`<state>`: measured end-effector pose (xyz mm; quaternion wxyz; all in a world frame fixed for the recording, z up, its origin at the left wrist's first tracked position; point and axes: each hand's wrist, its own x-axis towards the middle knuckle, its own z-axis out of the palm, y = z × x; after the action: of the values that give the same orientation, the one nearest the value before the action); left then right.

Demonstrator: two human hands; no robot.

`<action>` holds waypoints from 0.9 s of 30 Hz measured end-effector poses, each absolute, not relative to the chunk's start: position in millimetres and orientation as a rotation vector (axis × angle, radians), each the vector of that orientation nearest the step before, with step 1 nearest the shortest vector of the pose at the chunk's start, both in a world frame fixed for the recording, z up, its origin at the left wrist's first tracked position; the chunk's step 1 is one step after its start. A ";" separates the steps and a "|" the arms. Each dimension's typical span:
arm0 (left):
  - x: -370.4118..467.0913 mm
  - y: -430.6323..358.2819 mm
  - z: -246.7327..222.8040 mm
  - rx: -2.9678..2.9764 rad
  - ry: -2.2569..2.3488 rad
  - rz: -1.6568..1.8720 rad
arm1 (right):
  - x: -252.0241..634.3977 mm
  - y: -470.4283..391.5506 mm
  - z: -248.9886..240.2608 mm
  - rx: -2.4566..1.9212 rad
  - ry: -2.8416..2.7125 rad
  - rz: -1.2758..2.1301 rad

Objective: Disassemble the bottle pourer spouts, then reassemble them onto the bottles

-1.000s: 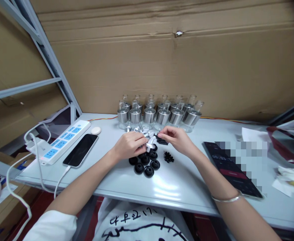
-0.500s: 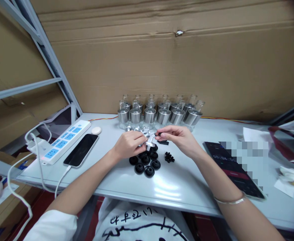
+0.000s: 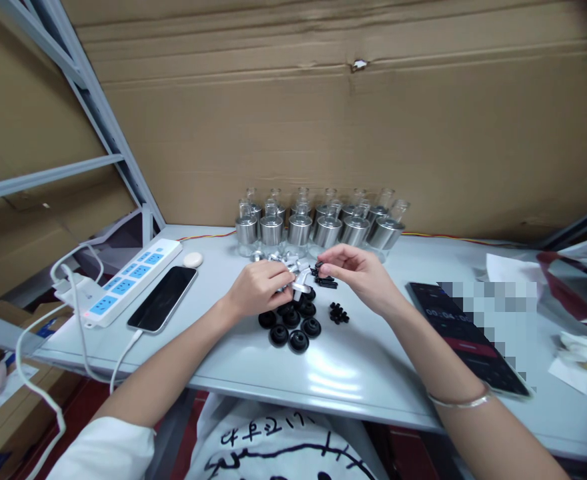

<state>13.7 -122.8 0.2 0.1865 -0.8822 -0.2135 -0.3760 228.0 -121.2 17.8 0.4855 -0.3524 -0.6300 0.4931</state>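
My left hand [image 3: 261, 288] is closed, holding a silver angled spout [image 3: 301, 280] with a round flange between thumb and fingers. Just to its right, my right hand [image 3: 356, 272] pinches a small black piece [image 3: 318, 266], partly covered by the fingertips and apart from the spout. More silver parts [image 3: 275, 257] lie behind my left hand. Below the hands sit several round black stoppers [image 3: 299, 341] in a cluster. A small pile of tiny black pieces [image 3: 339, 313] is beside them, and thin black tubes [image 3: 327, 283] lie under my right fingertips.
Two rows of glass bottles with metal sleeves [image 3: 300, 230] stand at the back before a cardboard wall [image 3: 293, 120]. A power strip [image 3: 128, 283], a phone [image 3: 163, 299] and a white round object [image 3: 192, 259] lie left. A device showing a timer [image 3: 453, 327] lies right.
My right hand has drawn slightly away from the spout with the small black piece, leaving a wider gap. My left hand has stayed nearly still.
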 end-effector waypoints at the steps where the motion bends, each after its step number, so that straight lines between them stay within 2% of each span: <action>1: 13.6 -122.7 0.2 -2.484 -0.600 -1.059 | 228.2 -121.3 17.8 -0.857 -1.535 1.200; 27: 15.7 -124.1 0.5 -2.511 -0.549 -1.057 | 224.0 -124.1 16.2 -0.790 -1.615 1.170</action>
<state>15.7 -124.1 0.5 0.1801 -0.8887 -0.1943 -0.3741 224.0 -124.1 16.2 0.4777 -0.3236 -0.6613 0.4793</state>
